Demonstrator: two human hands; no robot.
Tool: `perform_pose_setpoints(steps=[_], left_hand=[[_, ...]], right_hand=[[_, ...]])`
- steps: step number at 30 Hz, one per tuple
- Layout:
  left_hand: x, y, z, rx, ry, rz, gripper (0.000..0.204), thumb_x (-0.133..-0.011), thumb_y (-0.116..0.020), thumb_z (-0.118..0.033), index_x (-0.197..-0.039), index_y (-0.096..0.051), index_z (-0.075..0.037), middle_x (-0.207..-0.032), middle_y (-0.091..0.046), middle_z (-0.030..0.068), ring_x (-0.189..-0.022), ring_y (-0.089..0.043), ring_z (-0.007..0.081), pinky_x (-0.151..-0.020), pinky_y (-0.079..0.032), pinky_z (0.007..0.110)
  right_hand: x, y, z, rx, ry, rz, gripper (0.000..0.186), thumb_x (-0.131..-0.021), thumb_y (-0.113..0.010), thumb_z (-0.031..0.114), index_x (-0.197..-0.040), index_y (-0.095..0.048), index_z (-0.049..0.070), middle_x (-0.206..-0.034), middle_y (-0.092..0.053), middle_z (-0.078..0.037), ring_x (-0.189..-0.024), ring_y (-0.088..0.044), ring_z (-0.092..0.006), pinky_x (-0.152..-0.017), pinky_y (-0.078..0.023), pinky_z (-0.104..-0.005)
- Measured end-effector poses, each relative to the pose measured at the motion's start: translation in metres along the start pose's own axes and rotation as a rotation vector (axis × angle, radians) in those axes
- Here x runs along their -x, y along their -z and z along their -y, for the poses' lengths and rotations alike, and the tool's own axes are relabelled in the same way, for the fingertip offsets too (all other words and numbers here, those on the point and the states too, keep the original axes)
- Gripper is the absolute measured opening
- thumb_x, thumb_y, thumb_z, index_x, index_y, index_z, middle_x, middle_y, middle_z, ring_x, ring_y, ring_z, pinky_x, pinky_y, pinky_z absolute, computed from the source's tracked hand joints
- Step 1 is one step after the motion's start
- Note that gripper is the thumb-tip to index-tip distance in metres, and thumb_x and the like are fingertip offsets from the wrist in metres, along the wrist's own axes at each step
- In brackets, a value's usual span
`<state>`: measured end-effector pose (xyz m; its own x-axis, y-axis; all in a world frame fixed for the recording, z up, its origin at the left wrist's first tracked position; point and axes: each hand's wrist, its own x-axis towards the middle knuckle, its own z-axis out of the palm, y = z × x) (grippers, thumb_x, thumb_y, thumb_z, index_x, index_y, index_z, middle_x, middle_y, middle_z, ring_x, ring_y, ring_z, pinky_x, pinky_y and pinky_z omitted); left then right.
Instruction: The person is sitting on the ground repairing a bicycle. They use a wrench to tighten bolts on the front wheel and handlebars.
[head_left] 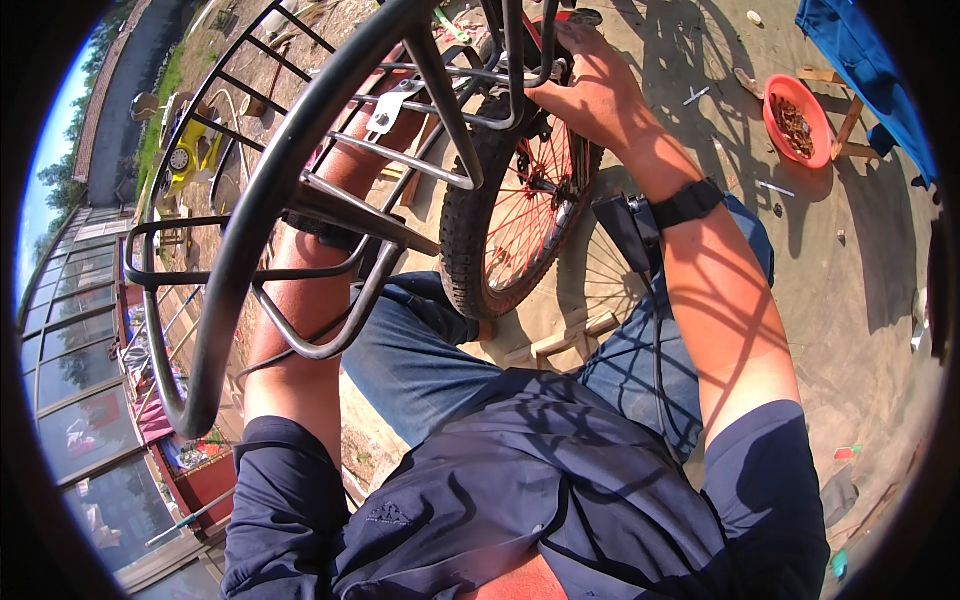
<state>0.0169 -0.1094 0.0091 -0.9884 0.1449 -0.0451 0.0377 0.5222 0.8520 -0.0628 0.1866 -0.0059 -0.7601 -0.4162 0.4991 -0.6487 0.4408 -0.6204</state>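
Observation:
A bicycle wheel [458, 230] with a knobby black tyre and red spokes stands between my knees. Over its left side rises a black tubular metal rack [255, 215], very close to the camera. A silver bracket [385, 112] is fixed among the rack's bars. My right hand [595, 90] is at the top of the wheel, its thumb pointing left and its fingers bent around a part hidden beneath them. Behind the rack, my left forearm [300, 300] reaches up toward the bracket. Bars cover most of my left hand [395, 125], so its fingers do not show.
To the right, an orange-red bowl [826, 140] holds many small brown pieces. Blue cloth [870, 60] hangs over a wooden stand [850, 135]. A black box [622, 232] with a cable sits by my right wrist. Wood strips [560, 345] lie below the wheel. Windows line the left.

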Motion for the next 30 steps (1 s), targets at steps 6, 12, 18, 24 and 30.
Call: perform_pose_setpoints(steps=[6,12,18,24,30], left_hand=[[0.007,-0.001,-0.009,0.055,-0.02,0.005,0.068,-0.086,-0.067,-0.054,-0.13,-0.057,-0.003,-0.109,-0.062,0.0026,-0.095,-0.055,0.0126,-0.083,-0.043,0.03],[-0.002,-0.01,-0.018,0.121,-0.063,0.042,0.069,-0.086,-0.068,-0.055,-0.129,-0.057,-0.002,-0.11,-0.062,0.0029,-0.096,-0.054,0.0129,-0.085,-0.043,0.031],[-0.017,-0.012,-0.016,0.223,-0.043,0.149,0.073,-0.083,-0.068,-0.057,-0.13,-0.056,-0.002,-0.114,-0.061,0.0046,-0.1,-0.054,0.0145,-0.09,-0.042,0.032],[-0.008,-0.013,-0.027,0.333,-0.08,0.187,0.068,-0.087,-0.065,-0.054,-0.129,-0.052,-0.002,-0.119,-0.059,0.0103,-0.117,-0.054,0.0196,-0.104,-0.039,0.034],[-0.011,-0.013,-0.025,-0.298,-0.303,-0.008,0.024,-0.093,-0.06,-0.006,-0.117,-0.063,-0.004,-0.094,-0.066,0.0077,-0.078,-0.064,0.0207,-0.07,-0.053,0.033]], right_hand=[[-0.001,-0.005,0.006,-0.01,0.001,0.0,0.066,-0.075,-0.073,0.039,-0.129,-0.055,0.005,-0.134,-0.053,-0.019,-0.127,-0.047,-0.0342,-0.109,-0.037,-0.0406],[0.001,-0.013,-0.004,0.002,0.106,-0.156,0.058,-0.076,-0.067,0.043,-0.121,-0.059,0.007,-0.119,-0.06,-0.019,-0.113,-0.056,-0.0341,-0.1,-0.043,-0.0392],[-0.001,-0.007,0.001,-0.024,0.053,-0.157,0.055,-0.076,-0.068,0.042,-0.118,-0.061,0.008,-0.115,-0.062,-0.019,-0.11,-0.058,-0.0351,-0.097,-0.045,-0.04],[0.0,-0.009,0.003,-0.05,0.06,-0.148,0.055,-0.076,-0.067,0.043,-0.119,-0.061,0.008,-0.116,-0.062,-0.019,-0.111,-0.058,-0.0349,-0.098,-0.045,-0.0399],[0.001,-0.011,-0.004,0.007,0.078,-0.147,0.059,-0.076,-0.068,0.044,-0.121,-0.059,0.006,-0.118,-0.062,-0.019,-0.112,-0.057,-0.0344,-0.099,-0.044,-0.0396]])
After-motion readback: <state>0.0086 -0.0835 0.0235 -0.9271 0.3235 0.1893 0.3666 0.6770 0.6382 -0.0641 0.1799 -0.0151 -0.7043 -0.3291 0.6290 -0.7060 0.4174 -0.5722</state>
